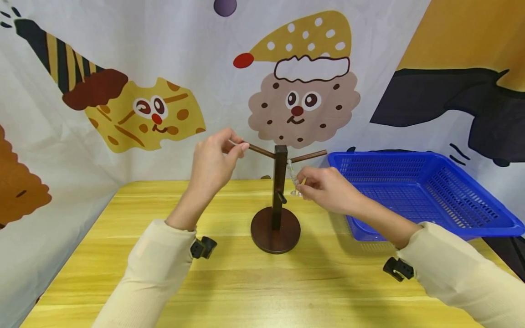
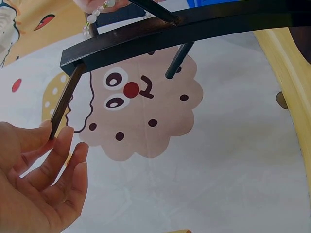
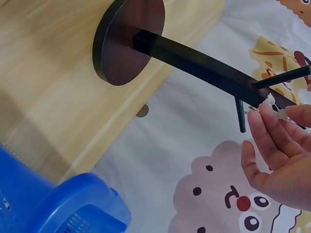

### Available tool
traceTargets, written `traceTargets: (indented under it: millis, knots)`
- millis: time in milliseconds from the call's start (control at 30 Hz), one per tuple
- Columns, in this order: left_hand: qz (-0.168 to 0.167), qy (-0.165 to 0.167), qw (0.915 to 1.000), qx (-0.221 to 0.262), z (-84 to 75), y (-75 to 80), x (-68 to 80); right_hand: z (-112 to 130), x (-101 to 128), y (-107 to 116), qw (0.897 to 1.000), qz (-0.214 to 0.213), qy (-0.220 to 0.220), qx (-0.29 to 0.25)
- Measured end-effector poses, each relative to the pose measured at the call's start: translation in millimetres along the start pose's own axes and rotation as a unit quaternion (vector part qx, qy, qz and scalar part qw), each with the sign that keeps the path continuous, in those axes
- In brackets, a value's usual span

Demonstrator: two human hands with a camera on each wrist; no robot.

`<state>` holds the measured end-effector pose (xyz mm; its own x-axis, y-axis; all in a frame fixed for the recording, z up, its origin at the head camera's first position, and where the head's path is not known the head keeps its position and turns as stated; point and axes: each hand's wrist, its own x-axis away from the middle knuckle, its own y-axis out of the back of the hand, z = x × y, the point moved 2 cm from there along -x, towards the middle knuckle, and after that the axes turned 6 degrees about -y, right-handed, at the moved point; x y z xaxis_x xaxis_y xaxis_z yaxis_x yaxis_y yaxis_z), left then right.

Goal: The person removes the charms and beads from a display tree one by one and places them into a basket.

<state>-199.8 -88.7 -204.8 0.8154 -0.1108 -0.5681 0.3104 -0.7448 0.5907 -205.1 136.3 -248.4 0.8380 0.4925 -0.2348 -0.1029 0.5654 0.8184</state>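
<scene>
A dark brown wooden stand rises from a round base in the middle of the yellow table. My left hand pinches the tip of the stand's left peg; the left wrist view shows thumb and fingers closing on that peg. My right hand holds a string of clear and pale beads just right of the post, below the right peg. The right wrist view shows the beads pinched at my fingertips beside the post.
A blue plastic basket sits at the right of the table, close to my right forearm. A cartoon-printed cloth hangs behind the table. A short lower peg sticks out of the post toward me.
</scene>
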Motion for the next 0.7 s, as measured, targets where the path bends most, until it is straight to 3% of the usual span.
traceTargets:
  millis: [700]
  knots:
    - [-0.002, -0.004, 1.0000, 0.001, 0.0, -0.1, 0.1, -13.0, 11.8, 17.8, 1.000, -0.014, -0.016, 0.017]
